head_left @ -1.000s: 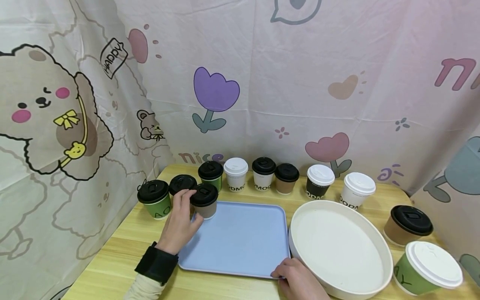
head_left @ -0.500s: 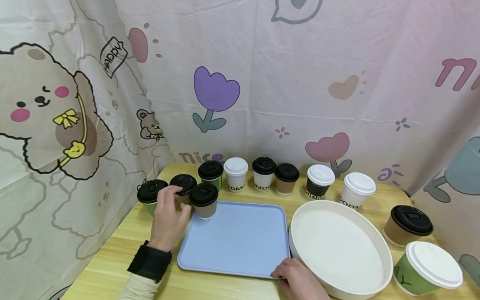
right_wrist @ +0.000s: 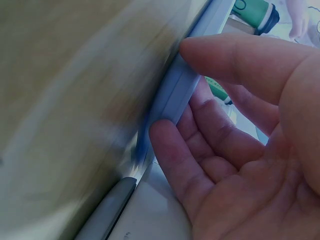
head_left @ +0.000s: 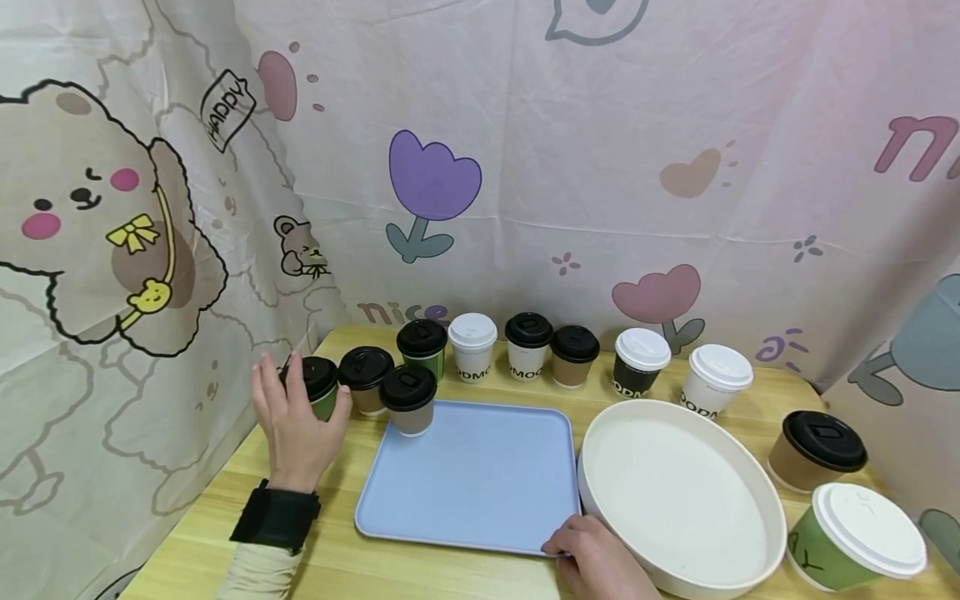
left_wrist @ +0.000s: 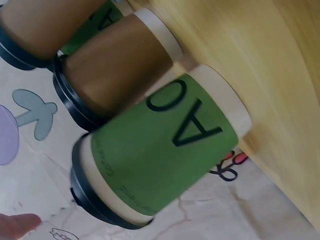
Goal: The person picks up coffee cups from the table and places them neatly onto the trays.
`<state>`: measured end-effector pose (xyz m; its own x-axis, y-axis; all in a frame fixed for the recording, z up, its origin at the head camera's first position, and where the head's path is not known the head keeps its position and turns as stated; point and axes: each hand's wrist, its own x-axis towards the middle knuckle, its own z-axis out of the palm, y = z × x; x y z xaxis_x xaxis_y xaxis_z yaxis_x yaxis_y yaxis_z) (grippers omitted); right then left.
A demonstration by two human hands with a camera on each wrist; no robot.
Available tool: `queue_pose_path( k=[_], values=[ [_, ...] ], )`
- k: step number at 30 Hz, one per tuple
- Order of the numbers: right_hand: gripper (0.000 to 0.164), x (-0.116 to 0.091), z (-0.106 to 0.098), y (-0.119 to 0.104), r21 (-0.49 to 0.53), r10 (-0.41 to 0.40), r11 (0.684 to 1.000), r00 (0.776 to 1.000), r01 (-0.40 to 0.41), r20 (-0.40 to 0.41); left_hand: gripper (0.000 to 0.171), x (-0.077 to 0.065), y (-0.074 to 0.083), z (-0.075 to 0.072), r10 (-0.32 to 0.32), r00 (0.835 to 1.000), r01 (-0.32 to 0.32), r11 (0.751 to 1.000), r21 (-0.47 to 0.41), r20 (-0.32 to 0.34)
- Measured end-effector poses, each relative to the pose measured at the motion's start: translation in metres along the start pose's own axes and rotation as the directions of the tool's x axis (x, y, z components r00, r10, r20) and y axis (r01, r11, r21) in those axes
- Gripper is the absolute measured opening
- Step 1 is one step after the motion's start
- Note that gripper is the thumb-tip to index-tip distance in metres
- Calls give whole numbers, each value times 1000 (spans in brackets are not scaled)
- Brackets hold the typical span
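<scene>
My left hand reaches around a green paper coffee cup with a black lid, its fingers extended and spread. In the left wrist view this green cup stands upright on the table, with one fingertip apart from its lid. A brown cup is just right of it. Another black-lidded, grey-brown cup stands at the back left corner of the blue tray. My right hand grips the tray's near right corner; the right wrist view shows fingers at the tray's rim.
A round cream tray sits close against the blue tray's right side. Several lidded cups line the back, among them a white cup and a black cup. At right stand a brown cup and a white-lidded green cup.
My left hand has left the grey-brown cup at the tray's corner and moved left to the green cup. My right hand stays at the tray's corner.
</scene>
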<state>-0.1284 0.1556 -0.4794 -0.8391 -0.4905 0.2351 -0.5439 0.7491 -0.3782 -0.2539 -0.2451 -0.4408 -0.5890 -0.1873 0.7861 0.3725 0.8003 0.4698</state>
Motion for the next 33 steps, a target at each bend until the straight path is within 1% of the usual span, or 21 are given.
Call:
queue_pose_path(
  k=[2, 5, 9, 13, 15, 19, 21, 26, 29, 33],
  values=[
    [15, 0, 0, 0, 3, 7, 1000, 1000, -7, 6, 83, 0, -3, -3, -73, 996, 72, 997, 21, 44],
    [15, 0, 0, 0, 0, 12, 1000, 1000, -12, 7, 88, -2, -6, -5, -150, 983, 144, 988, 59, 104],
    [16, 1, 0, 0, -6, 8, 1000, 1000, -8, 4, 88, -4, -10, -4, -194, 971, 185, 980, 77, 139],
    [16, 1, -1, -1, 2, 12, 1000, 1000, -12, 17, 86, -5, -10, -2, -233, 958, 224, 972, 72, 166],
    [16, 1, -1, -2, 5, 14, 1000, 1000, -14, 20, 85, -6, -10, -2, -251, 951, 243, 968, 65, 182],
    [15, 2, -1, -2, 8, 12, 1000, 1000, -12, 22, 84, -7, -12, 0, -267, 937, 263, 964, 51, 225],
    [15, 2, -1, -2, 13, 21, 1000, 999, -22, 34, 85, -8, -14, 1, -265, 934, 262, 964, 44, 240],
    [14, 2, -2, -2, 15, 35, 999, 998, -35, 53, 86, -9, -15, 2, -252, 937, 251, 967, 34, 241],
    [15, 1, -1, 0, 9, 26, 1000, 999, -26, 42, 86, -8, -14, 1, -266, 931, 267, 963, 34, 250],
    [15, 1, 0, 1, 1, 20, 1000, 999, -20, 30, 88, -7, -13, 0, -300, 916, 300, 953, 43, 266]
  ],
)
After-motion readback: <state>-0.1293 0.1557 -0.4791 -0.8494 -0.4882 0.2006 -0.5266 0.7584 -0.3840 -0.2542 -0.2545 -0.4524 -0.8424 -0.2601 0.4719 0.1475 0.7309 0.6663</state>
